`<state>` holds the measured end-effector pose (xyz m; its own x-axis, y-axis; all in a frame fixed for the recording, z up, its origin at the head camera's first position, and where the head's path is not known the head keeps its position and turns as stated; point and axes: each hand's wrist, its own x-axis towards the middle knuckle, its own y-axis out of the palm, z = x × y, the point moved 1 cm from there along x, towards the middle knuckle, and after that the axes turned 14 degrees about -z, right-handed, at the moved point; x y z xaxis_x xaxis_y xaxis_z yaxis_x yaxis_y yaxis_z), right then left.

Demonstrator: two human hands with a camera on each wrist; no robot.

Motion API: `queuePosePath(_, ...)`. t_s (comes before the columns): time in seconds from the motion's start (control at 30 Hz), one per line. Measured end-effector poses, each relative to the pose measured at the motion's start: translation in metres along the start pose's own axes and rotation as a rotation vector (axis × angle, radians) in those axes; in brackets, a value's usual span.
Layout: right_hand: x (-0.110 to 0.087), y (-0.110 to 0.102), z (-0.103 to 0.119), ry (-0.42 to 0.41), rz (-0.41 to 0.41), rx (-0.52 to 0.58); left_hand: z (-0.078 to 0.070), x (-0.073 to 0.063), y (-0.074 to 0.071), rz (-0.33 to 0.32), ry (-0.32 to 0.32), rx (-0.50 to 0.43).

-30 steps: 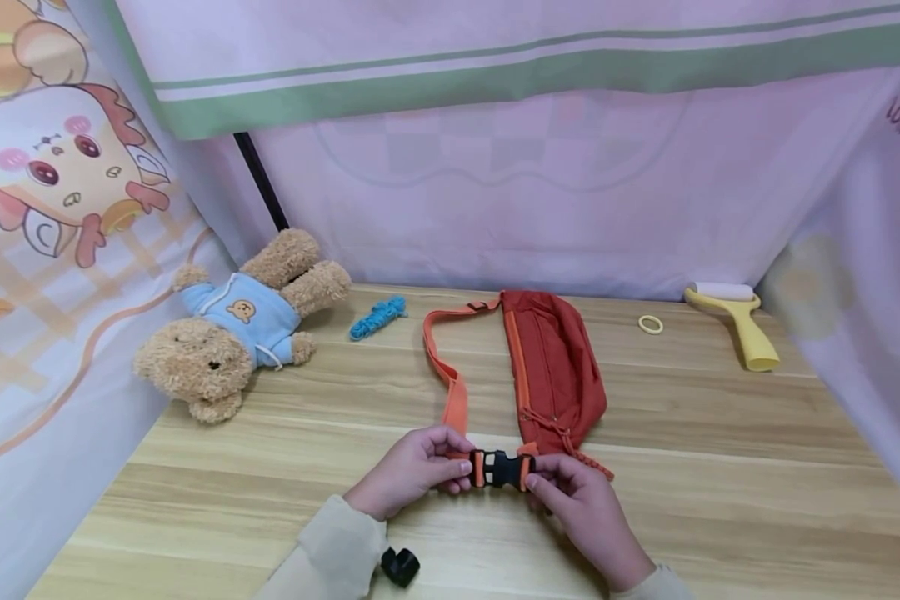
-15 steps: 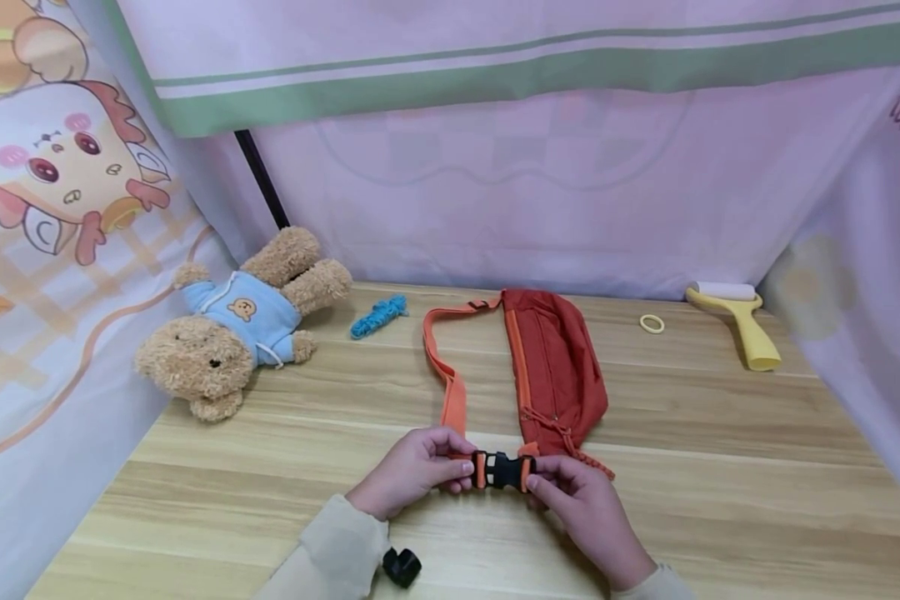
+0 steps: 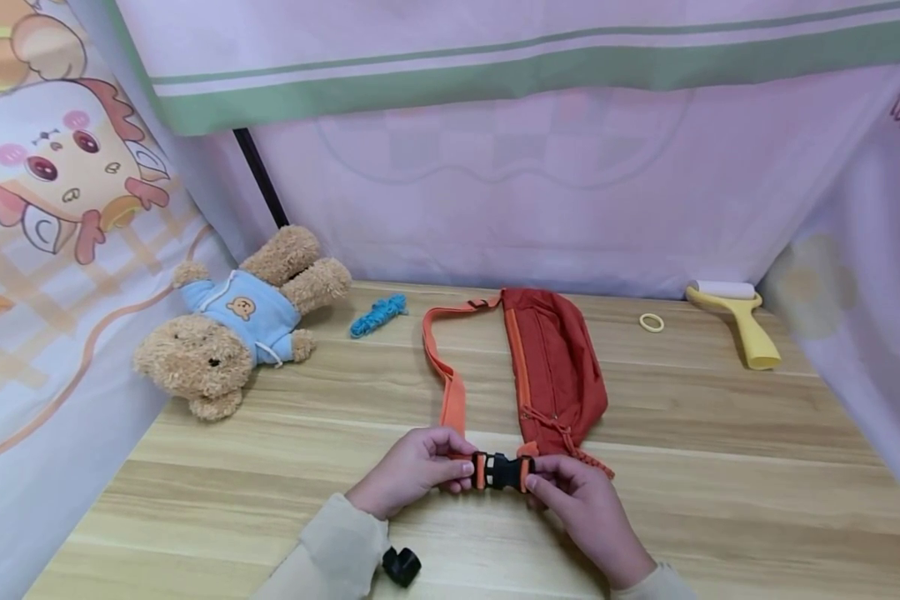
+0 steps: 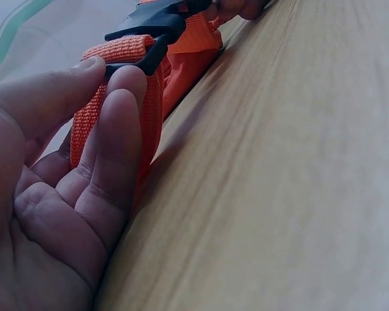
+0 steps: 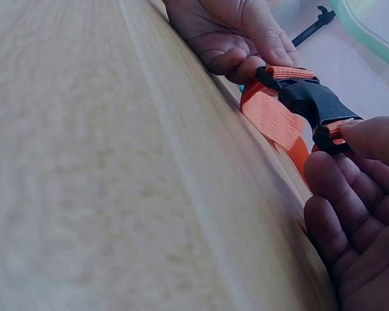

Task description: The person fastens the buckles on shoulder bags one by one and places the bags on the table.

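A black side-release buckle [image 3: 504, 472] spans the space between both hands, its two halves lined up and fitted together. At its left end, my left hand [image 3: 418, 472] pinches the plastic and the looped orange webbing between thumb and fingers; the left wrist view shows the thumb on the webbing [image 4: 85, 126]. My right hand [image 3: 581, 508] pinches the other end, thumb on top in the right wrist view. Behind the hands lies a red waist bag [image 3: 551, 367] with an orange zip and a cord pull. Its orange strap [image 3: 442, 358] curves left and runs down to the left hand.
A teddy bear [image 3: 202, 358] in a blue hoodie lies at the left, near a blue cord bundle [image 3: 378, 316]. Rightward are a pale yellow ring [image 3: 651, 322] and a yellow lint roller [image 3: 746, 329]. A black object [image 3: 401, 567] shows beside the left sleeve. Printed curtains surround the wooden table [image 3: 217, 492].
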<state>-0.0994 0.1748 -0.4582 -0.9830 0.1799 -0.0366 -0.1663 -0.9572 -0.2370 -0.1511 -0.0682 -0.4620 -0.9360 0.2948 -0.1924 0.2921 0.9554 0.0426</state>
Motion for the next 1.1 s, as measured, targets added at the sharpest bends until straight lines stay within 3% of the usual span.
queuePosePath(1.1, 0.0000, -0.0002, -0.0010, -0.017, 0.024, 0.002, -0.0036, -0.0024, 0.0021, 0.016, 0.017, 0.058)
